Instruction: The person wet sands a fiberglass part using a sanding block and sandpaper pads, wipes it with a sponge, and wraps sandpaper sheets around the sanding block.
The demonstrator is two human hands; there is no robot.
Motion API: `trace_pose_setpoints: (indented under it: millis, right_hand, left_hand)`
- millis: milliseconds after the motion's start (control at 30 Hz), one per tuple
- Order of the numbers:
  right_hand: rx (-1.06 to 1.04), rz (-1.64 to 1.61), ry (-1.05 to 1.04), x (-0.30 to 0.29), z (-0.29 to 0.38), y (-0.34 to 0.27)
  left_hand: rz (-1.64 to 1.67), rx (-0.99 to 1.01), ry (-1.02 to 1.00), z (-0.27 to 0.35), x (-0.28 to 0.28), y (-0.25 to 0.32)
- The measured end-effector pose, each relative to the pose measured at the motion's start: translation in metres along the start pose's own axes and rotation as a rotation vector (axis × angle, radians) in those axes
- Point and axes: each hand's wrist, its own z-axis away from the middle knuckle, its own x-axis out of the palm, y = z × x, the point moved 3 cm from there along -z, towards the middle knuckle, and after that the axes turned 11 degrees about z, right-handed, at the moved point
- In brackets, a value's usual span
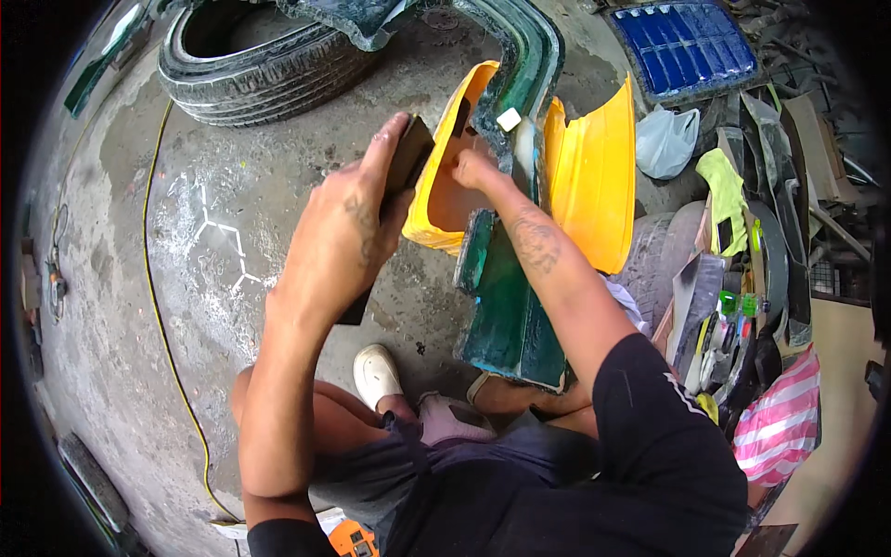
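Note:
My left hand (348,216) grips a long, flat, dark strip (411,157), perhaps sandpaper or a sanding board; its lower end shows below the palm. My right hand (475,167) reaches down into a cut-open yellow plastic container (433,212), which seems to hold cloudy water. Its fingertips are hidden, so whether they hold anything cannot be told. Under my right forearm runs a long, curved green moulded part (508,320) with rough edges. A small white block (509,120) rests on that part, close to my right hand.
Another yellow plastic piece (592,181) stands right of the green part. A tyre (271,83) lies at upper left, near a yellow cable (156,299) on the concrete floor. To the right are a blue panel (686,49), a plastic bag (666,143) and a yellow-green cloth (724,195).

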Motion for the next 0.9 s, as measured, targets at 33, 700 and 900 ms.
trace_pose_setpoints:
  millis: [33, 700, 900]
  right_hand:
    - [0.006, 0.113, -0.093, 0.019, -0.008, 0.015]
    - [0.251, -0.164, 0.861, -0.074, 0.084, 0.087]
    - [0.297, -0.145, 0.877, -0.105, 0.085, 0.082]
  left_hand:
    - [0.051, 0.028, -0.011, -0.003, 0.004, 0.004]
    - [0.147, 0.142, -0.002, -0.014, 0.012, 0.030]
    - [0.121, 0.108, 0.018, -0.006, 0.001, 0.018]
